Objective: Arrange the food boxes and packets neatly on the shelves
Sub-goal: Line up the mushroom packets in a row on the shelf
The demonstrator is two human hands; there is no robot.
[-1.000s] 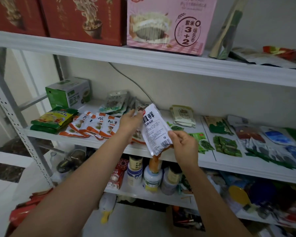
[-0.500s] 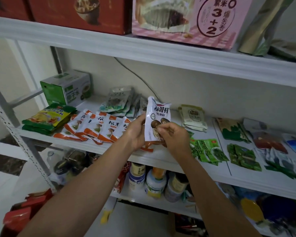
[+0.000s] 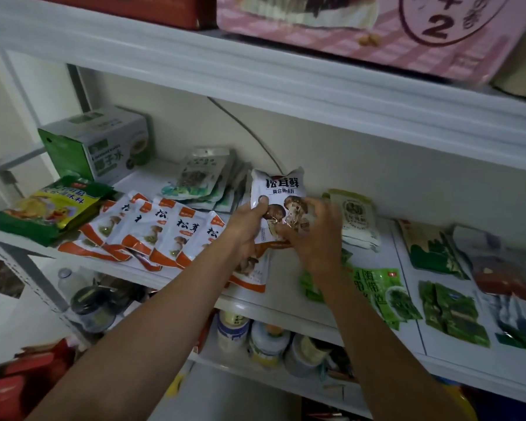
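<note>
Both hands hold one white mushroom packet (image 3: 280, 189) upright over the middle shelf (image 3: 289, 311). My left hand (image 3: 248, 221) grips its left edge with the thumb on the front. My right hand (image 3: 312, 232) pinches its lower right part, fingers curled over the picture. To the left lies a fanned row of white-and-orange packets (image 3: 152, 235) of the same kind, and one more orange-edged packet (image 3: 252, 276) lies under my left wrist.
A green-and-white box (image 3: 104, 144) and yellow-green packets (image 3: 47, 208) sit at the shelf's left. Grey-green pouches (image 3: 204, 174) lie behind the row. Green packets (image 3: 386, 290) spread to the right. A pink box (image 3: 377, 31) stands on the upper shelf; jars (image 3: 268, 341) below.
The packet was turned from its barcode side to its printed front and lowered toward the shelf. My right hand shifted from its bottom corner onto its front. The camera came closer.
</note>
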